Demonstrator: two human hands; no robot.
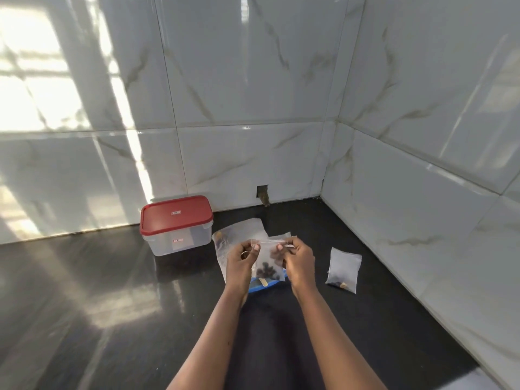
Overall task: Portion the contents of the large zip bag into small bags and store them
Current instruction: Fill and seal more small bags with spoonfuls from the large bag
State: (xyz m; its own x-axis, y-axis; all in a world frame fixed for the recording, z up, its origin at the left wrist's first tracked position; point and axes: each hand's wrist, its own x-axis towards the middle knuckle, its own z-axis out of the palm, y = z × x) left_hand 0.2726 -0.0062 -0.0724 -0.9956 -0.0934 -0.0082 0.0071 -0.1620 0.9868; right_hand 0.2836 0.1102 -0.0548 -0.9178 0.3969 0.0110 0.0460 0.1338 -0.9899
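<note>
Now you hold the small bag [267, 267] in the air, low over the bench [112, 305]. Your left hand [242, 261] pinches the left end of its top strip and your right hand [299, 260] pinches the right end. Dark pieces sit at the bottom of it.

I cannot tell if the strip is pressed closed along its whole length. If one part is not closed, the pieces may fall out when you tilt the bag or lay it down. If you pull the two ends too strongly, the thin plastic may tear or slip from your fingers.

The large bag [239, 232] lies flat at 12 o'clock behind your hands; a push could spill it if its mouth is open. A second small bag [343, 270] lies at 3 o'clock. The box [180, 237] at 10 o'clock has its red lid [176, 215] on, so storing will need a free hand first.
</note>
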